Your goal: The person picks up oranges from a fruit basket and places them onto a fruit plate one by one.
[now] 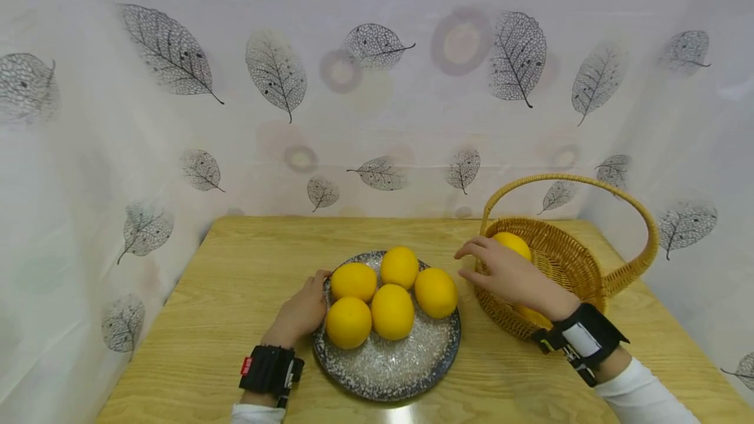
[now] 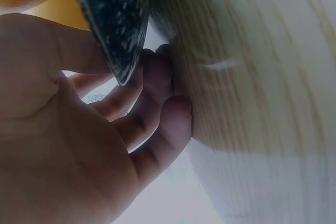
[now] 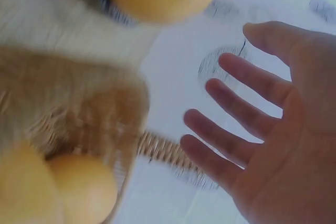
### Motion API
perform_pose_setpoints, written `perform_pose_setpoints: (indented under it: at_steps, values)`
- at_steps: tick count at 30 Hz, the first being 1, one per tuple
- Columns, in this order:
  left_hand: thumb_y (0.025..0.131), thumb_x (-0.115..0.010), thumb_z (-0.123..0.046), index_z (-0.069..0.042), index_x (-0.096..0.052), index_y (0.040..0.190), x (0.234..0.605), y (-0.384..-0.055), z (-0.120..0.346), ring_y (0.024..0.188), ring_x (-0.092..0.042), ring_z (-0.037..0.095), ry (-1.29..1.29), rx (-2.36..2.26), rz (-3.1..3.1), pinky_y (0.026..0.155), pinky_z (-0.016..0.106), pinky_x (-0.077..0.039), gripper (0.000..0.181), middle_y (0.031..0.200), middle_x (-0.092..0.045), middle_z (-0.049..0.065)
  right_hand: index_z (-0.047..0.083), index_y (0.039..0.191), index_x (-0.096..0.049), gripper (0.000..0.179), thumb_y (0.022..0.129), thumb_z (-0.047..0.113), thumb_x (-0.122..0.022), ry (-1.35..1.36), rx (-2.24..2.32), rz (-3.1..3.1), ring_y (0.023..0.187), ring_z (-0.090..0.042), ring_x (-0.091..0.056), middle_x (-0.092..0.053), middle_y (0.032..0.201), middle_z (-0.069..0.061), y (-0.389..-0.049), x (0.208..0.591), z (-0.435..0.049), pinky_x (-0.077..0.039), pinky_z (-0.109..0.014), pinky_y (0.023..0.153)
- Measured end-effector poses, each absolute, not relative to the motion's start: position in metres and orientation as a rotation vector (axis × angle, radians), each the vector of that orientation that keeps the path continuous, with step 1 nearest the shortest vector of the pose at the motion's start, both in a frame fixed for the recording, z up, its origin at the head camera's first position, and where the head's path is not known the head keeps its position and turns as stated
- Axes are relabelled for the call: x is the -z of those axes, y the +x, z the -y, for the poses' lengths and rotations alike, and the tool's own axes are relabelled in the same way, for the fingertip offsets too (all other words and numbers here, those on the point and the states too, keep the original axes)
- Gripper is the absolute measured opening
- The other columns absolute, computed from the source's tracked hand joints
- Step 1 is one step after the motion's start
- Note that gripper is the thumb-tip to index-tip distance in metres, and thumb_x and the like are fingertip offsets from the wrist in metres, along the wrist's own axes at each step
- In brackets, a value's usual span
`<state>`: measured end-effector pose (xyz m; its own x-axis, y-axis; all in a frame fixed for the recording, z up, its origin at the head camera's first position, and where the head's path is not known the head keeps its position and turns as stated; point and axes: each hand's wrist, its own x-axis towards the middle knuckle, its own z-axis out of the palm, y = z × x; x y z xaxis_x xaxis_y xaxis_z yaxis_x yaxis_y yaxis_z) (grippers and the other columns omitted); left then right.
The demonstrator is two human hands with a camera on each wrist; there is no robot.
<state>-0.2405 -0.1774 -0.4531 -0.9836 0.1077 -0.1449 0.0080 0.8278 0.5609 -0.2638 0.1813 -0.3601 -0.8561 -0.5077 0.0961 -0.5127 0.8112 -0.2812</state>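
My left hand [image 1: 302,309] holds the left rim of a dark speckled plate [image 1: 406,368]. In the left wrist view, the thumb lies along the plate's edge [image 2: 123,35] while the curled fingers reach under it, fingertips [image 2: 176,116] at the tabletop. Several round yellow oranges sit together on the plate, one of them [image 1: 436,292] at its right side. Between plate and basket, my right hand [image 1: 509,273] hovers with spread fingers [image 3: 236,106] and a bare palm. It overlaps the left side of a wicker basket [image 1: 574,257], where oranges [image 3: 86,190] lie inside.
The basket's tall arched handle [image 1: 633,208] rises over the right of the wooden table [image 1: 247,247]. A pale curtain [image 1: 389,116] with leaf prints hangs behind the table and along both sides.
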Motion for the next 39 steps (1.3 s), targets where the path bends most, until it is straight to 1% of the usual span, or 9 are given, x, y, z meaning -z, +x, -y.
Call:
perform_pose_setpoints:
  at_steps: [3,9,14,22,25,29,34,36,39]
  values:
    - [0.096,-0.041,-0.005,-0.006,-0.037,0.144,0.453,-0.24,0.178,0.088,-0.055,0.025,0.091,-0.866,-2.839,0.074,0.043,-0.05,0.048,0.131,-0.055,0.023,0.011,0.117,-0.065,0.03,0.095,0.03,-0.059,0.789,-0.479,3.02,0.1,-0.027,-0.06,-0.063,0.122,-0.017,-0.273,0.358,-0.196,-0.052,-0.045,0.082]
    - [0.096,-0.041,-0.006,-0.007,-0.038,0.144,0.455,-0.239,0.179,0.088,-0.056,0.025,0.084,-0.875,-2.843,0.076,0.046,-0.052,0.047,0.13,-0.055,0.023,0.007,0.115,-0.067,0.031,0.096,0.029,-0.057,0.723,-0.536,3.029,0.113,-0.037,-0.056,-0.062,0.122,-0.02,-0.289,0.359,-0.224,-0.047,-0.057,0.094]
    - [0.096,-0.041,-0.006,-0.007,-0.038,0.143,0.456,-0.238,0.179,0.089,-0.058,0.025,0.087,-0.874,-2.854,0.077,0.047,-0.053,0.047,0.13,-0.055,0.023,0.002,0.114,-0.067,0.035,0.095,0.03,-0.058,0.683,-0.56,3.044,0.113,-0.04,-0.055,-0.061,0.122,-0.025,-0.303,0.369,-0.241,-0.046,-0.059,0.094]
    - [0.097,-0.042,-0.005,-0.006,-0.039,0.142,0.46,-0.236,0.18,0.089,-0.06,0.026,0.122,-0.871,-2.863,0.074,0.046,-0.053,0.046,0.128,-0.055,0.024,-0.003,0.119,-0.063,0.042,0.09,0.027,-0.064,0.628,-0.468,3.055,0.12,-0.05,-0.044,-0.051,0.129,-0.035,-0.316,0.382,-0.256,-0.038,-0.067,0.099]
    - [0.096,-0.042,-0.005,-0.006,-0.038,0.142,0.461,-0.237,0.18,0.089,-0.06,0.026,0.12,-0.874,-2.864,0.074,0.047,-0.053,0.046,0.128,-0.055,0.024,-0.004,0.121,-0.061,0.046,0.087,0.026,-0.067,0.642,-0.455,3.055,0.12,-0.053,-0.041,-0.048,0.131,-0.037,-0.322,0.385,-0.259,-0.036,-0.069,0.098]
    - [0.096,-0.042,-0.006,-0.008,-0.038,0.143,0.46,-0.238,0.18,0.094,-0.06,0.027,0.09,-0.884,-2.862,0.081,0.05,-0.053,0.047,0.13,-0.055,0.024,-0.003,0.127,-0.056,0.053,0.085,0.026,-0.068,0.653,-0.458,3.08,0.119,-0.057,-0.041,-0.043,0.133,-0.039,-0.329,0.389,-0.265,-0.037,-0.071,0.095]
    - [0.096,-0.041,-0.007,-0.008,-0.038,0.144,0.457,-0.238,0.179,0.101,-0.059,0.029,0.079,-0.895,-2.849,0.087,0.054,-0.052,0.047,0.134,-0.054,0.024,-0.006,0.135,-0.047,0.061,0.085,0.02,-0.069,0.643,-0.502,3.121,0.117,-0.058,-0.043,-0.036,0.135,-0.042,-0.333,0.399,-0.272,-0.04,-0.072,0.094]
    - [0.097,-0.041,-0.008,-0.008,-0.038,0.144,0.456,-0.238,0.178,0.102,-0.06,0.029,0.087,-0.893,-2.849,0.087,0.054,-0.052,0.047,0.134,-0.054,0.024,-0.008,0.137,-0.043,0.063,0.085,0.017,-0.069,0.634,-0.508,3.122,0.117,-0.059,-0.042,-0.033,0.136,-0.044,-0.334,0.402,-0.274,-0.04,-0.071,0.094]
    - [0.098,-0.041,-0.008,-0.008,-0.038,0.143,0.457,-0.24,0.179,0.096,-0.06,0.028,0.097,-0.881,-2.863,0.081,0.051,-0.053,0.046,0.132,-0.055,0.023,-0.008,0.138,-0.038,0.064,0.086,0.014,-0.068,0.617,-0.518,3.131,0.118,-0.06,-0.041,-0.03,0.136,-0.046,-0.336,0.403,-0.275,-0.039,-0.072,0.095]
